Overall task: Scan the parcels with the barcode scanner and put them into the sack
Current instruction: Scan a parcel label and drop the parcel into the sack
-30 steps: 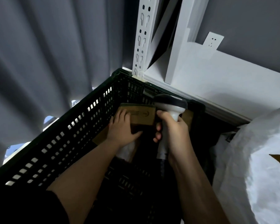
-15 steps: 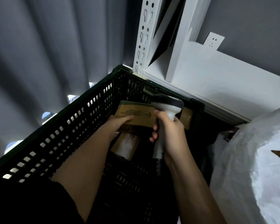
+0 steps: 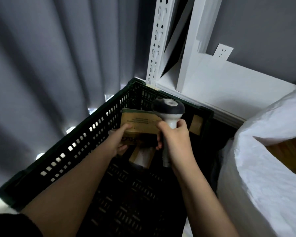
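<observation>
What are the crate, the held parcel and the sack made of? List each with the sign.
Crate: looks like rigid moulded plastic, dark, matt; rows of even slots pierce its wall.
Parcel: seemingly brown cardboard, matt, with flat faces, crisp edges and printed lines.
Sack: white, crinkled, faintly shiny, probably woven plastic; the weave itself is too fine to tell.

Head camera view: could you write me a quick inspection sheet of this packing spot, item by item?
Surface: black slotted crate, its floor partly bare.
Job's things: brown parcel held up over the crate; scanner beside it; white sack at right, something brown inside.
Clutter: second parcel lying in the crate; another against its far wall.
Grippers: left hand grips the brown parcel; right hand grips the scanner.
Cables: nothing seen.
Surroundings: grey curtain, white rack post, wall socket.
</observation>
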### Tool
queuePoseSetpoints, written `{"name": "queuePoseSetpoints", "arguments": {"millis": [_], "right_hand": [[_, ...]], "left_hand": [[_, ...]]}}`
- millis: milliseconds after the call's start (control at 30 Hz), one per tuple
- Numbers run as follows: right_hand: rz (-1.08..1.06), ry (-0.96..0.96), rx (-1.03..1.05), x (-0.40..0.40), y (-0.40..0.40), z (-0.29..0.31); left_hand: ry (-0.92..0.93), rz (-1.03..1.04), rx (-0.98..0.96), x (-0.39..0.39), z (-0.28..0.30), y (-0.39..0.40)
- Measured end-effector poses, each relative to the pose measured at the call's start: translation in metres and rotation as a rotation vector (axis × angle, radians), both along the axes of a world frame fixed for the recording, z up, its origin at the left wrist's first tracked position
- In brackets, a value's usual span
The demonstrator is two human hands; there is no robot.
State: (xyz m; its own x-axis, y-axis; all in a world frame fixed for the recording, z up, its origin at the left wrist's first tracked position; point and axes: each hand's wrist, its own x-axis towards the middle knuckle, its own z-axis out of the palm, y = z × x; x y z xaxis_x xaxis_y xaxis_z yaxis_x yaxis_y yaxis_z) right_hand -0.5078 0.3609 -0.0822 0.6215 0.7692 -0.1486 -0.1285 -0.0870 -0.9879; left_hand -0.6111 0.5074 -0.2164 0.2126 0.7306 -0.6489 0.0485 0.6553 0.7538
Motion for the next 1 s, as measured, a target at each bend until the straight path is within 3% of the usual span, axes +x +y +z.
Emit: {"name": "queuePoseSetpoints", "arguments": {"millis": [167,367,567,767,833,1000], "right_hand": [[0.121,-0.066,0.06,-0.034,-0.041,0.044],[0.13,0.079,0.201,-0.071,-0.108,0.114],[0.027,0.081,0.27,-0.096,-0.169,0.154],[0.008,0.334,0.341,-0.117,-0.203,0.155],[0.019,0.434,0.379,-0.116,-0.211,0.155],[0.055,0.482,0.414,-0.106,-0.214,0.153]], "left_hand": [[-0.001,0.059,0.089,-0.049,0.071,-0.042],[-0.05,0.092,0.26,-0.108,0.166,-0.122],[0.297,0.144,0.728,-0.14,0.249,-0.225],[0.306,0.205,1.191,-0.155,0.267,-0.302],[0.277,0.225,1.22,-0.159,0.268,-0.31],[0.173,0.179,1.231,-0.164,0.267,-0.312]]}}
